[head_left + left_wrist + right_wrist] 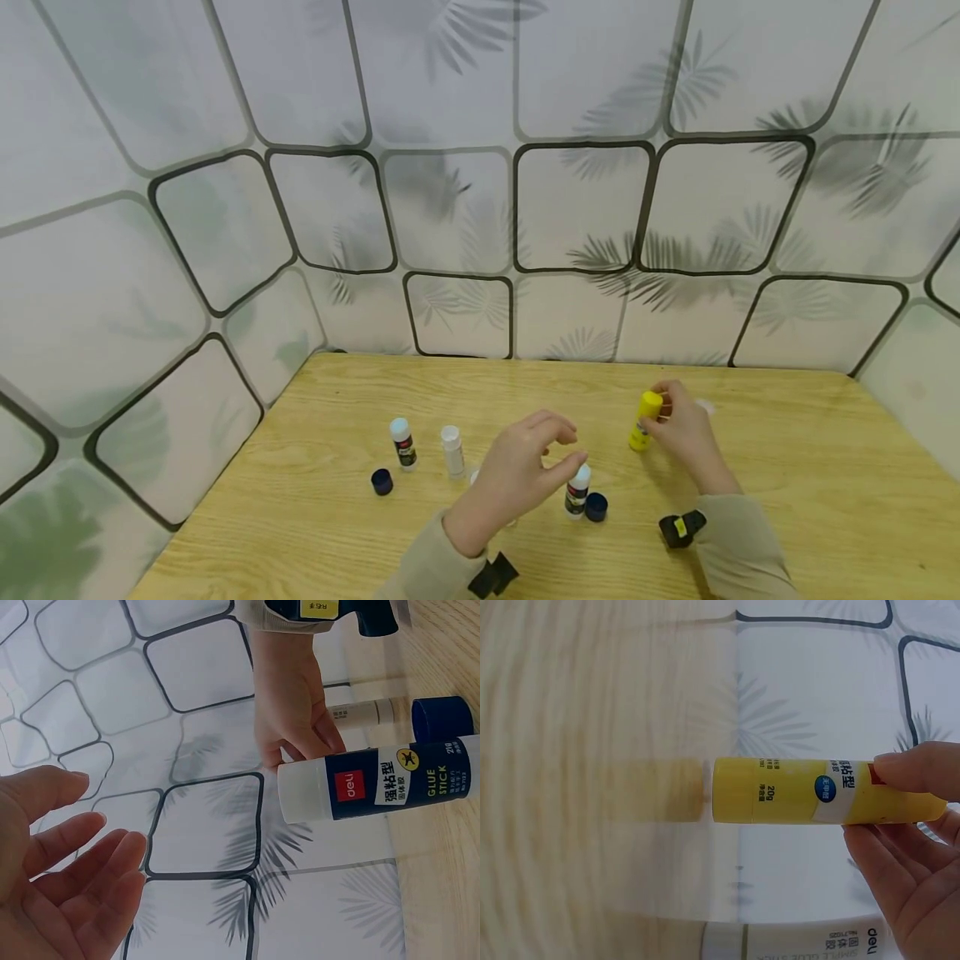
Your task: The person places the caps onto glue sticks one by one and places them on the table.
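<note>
My right hand [686, 429] pinches a yellow glue stick [643, 427] between thumb and fingers. It stands upright, its lower end right at the tabletop in the right wrist view, where its yellow body [787, 791] shows a printed label. With fingers spread and slightly bent, my left hand [517, 471] hovers in the air and holds nothing. Just beyond its thumb is an uncapped navy-labelled glue stick [576, 498], white at the top, with a dark blue cap [596, 507] beside it. The left wrist view shows that navy glue stick [405, 780] up close.
Farther left stand another navy-labelled glue stick [405, 448], a white glue stick [453, 454] and a second dark blue cap [382, 482]. A white glue stick [802, 941] stands beside the yellow one. Behind the wooden table [525, 383] hangs a patterned curtain [457, 208].
</note>
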`<state>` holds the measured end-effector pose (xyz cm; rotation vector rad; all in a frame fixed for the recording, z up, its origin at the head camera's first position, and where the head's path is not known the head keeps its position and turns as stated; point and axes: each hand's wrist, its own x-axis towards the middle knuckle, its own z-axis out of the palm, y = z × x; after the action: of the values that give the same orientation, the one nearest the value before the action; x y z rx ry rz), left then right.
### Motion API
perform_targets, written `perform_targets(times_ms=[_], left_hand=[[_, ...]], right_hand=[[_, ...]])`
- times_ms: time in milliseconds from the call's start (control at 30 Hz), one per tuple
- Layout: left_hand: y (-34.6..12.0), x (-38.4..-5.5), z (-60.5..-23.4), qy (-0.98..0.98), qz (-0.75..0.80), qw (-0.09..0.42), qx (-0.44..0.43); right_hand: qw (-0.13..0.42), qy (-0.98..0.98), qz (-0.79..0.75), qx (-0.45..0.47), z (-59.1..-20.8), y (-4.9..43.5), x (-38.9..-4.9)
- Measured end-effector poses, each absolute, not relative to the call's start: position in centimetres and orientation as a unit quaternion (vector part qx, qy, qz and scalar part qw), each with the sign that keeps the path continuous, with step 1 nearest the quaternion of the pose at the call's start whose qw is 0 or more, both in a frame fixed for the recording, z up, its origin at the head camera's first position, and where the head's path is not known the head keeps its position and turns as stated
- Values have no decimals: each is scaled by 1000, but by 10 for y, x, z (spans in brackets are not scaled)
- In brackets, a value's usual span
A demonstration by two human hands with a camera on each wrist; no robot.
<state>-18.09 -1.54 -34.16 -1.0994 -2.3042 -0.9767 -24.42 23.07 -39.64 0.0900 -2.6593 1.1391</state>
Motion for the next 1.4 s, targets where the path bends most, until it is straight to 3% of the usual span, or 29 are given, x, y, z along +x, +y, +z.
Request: perform_targets(times_ms=[1400], left_hand=[[-14,-181,-343,-831,-336,198,-397]], right_hand=[[105,-919,377,39,-398,228,-245]])
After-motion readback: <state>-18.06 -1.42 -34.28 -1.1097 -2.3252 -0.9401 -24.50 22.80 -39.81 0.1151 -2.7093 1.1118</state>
